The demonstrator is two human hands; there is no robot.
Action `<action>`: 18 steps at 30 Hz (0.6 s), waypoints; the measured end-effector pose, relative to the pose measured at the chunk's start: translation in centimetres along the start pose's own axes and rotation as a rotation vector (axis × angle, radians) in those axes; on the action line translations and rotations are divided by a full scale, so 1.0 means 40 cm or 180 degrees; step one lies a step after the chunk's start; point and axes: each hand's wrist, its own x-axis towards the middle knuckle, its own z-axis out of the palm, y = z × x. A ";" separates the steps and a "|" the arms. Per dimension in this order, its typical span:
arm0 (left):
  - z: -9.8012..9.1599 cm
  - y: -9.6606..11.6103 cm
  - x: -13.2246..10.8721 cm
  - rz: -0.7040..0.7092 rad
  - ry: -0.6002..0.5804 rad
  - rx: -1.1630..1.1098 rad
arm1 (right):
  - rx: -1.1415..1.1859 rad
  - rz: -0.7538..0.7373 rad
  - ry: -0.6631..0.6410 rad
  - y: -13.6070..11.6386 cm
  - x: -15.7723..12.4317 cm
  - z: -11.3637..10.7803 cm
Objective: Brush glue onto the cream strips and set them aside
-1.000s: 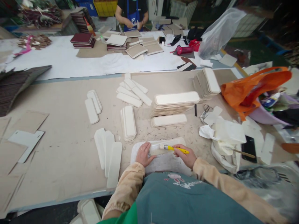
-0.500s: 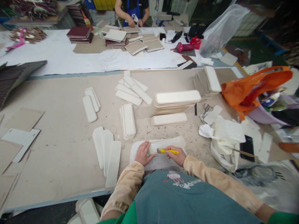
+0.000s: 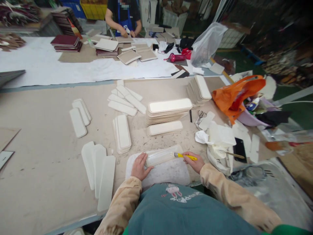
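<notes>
At the near edge of the surface (image 3: 44,163), head view: left hand (image 3: 140,166) lies flat on the left end of a cream strip (image 3: 161,156), its grip apart with fingers spread, pressing down and not closed on anything. Right hand (image 3: 195,162) has its grip clamped on the yellow handle of a brush (image 3: 186,156), and the bristle end touches the strip's right end. The strip lies on a white pad (image 3: 168,174) just in front of the person's body.

Around it:
- Small stack (image 3: 164,128) just beyond the strip, tall stack (image 3: 168,109) behind that.
- Upright-lying stack (image 3: 122,132) beyond the left hand.
- Three flat strips (image 3: 99,169) side by side, left of the pad.
- Loose fanned strips (image 3: 124,99) and another trio (image 3: 79,116) farther back.
- On the right, crumpled white sheets (image 3: 220,137), near the right hand, with a black phone (image 3: 239,148), scissors (image 3: 201,115), a leaning stack (image 3: 199,88) and an orange bag (image 3: 234,94).
- A co-worker (image 3: 123,19) stands at the far table, well apart.

The right side is crowded. Far left of the surface is bare brown board. Narrow open room lies between the strip and the small stack. The pad's near rim sits at the surface edge.

The strip's long axis runs left to right, its right end tilted slightly away from the person. The brush lies nearly along the same line, handle pointing right, bristles left.
</notes>
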 end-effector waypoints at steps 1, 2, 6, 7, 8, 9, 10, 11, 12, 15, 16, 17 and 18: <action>0.000 0.000 0.000 0.0007 0.0013 0.0007 | -0.0054 0.0007 0.0042 0.005 0.001 -0.014; 0.001 0.000 0.000 0.0010 0.0029 0.0014 | -0.0124 0.0026 0.0078 0.011 0.002 -0.028; 0.003 -0.001 0.001 0.0020 0.0076 0.0027 | -0.0369 0.0101 0.0186 0.039 0.005 -0.072; 0.004 -0.002 0.001 0.0025 0.0082 0.0027 | -0.0408 0.0108 0.0209 0.045 0.005 -0.081; 0.005 -0.002 0.000 0.0029 0.0082 0.0029 | -0.0439 0.0116 0.0237 0.050 0.005 -0.088; 0.006 -0.002 0.000 0.0033 0.0080 0.0033 | -0.0468 0.0122 0.0261 0.053 0.005 -0.095; 0.006 -0.003 0.000 0.0035 0.0076 0.0041 | -0.0494 0.0120 0.0284 0.054 0.005 -0.099; 0.007 -0.003 0.000 0.0036 0.0070 0.0049 | -0.0514 0.0107 0.0313 0.053 0.005 -0.103; 0.007 -0.003 -0.001 0.0034 0.0062 0.0059 | -0.0509 0.0085 0.0366 0.049 0.005 -0.104; 0.008 -0.003 -0.002 0.0031 0.0061 0.0083 | -0.0443 0.0008 0.0639 0.033 0.006 -0.100; 0.008 -0.003 -0.003 0.0031 0.0061 0.0090 | -0.0488 -0.0052 0.0728 0.028 0.007 -0.096; 0.007 -0.003 -0.004 0.0032 0.0063 0.0095 | -0.0597 -0.0157 0.0782 0.023 0.008 -0.091; 0.007 -0.003 -0.005 0.0036 0.0068 0.0096 | -0.0759 -0.0310 0.0798 0.020 0.009 -0.085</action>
